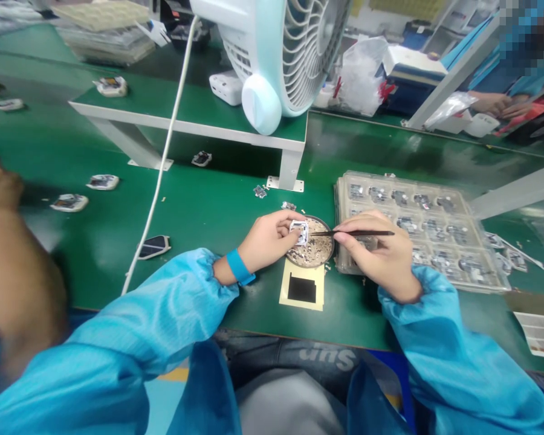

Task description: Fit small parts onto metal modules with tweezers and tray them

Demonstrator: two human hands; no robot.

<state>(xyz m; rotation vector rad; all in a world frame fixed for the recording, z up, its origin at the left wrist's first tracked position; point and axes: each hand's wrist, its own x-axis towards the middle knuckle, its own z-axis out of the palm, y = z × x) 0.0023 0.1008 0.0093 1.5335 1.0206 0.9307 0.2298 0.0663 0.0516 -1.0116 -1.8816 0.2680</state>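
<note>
My left hand (271, 238) pinches a small white device housing (300, 231) with dark and metallic parts inside. Dark tweezers (367, 233) are gripped in my right hand (381, 254), their tips pointing left and close to the housing; whether they touch it or hold anything is too small to tell. Below both lies a round dish (315, 257) full of tiny pale and dark bits. In front of the dish is a cream sheet (282, 290) bearing a black sticker-like piece (302, 289).
Stacked clear trays (485, 272) of small parts stand on the right. A pale blue fan (261, 103) sits on a raised shelf (185, 128); its white cable (163, 157) crosses the bench. Several housings (70, 202) lie left, near another person's arm (18, 260).
</note>
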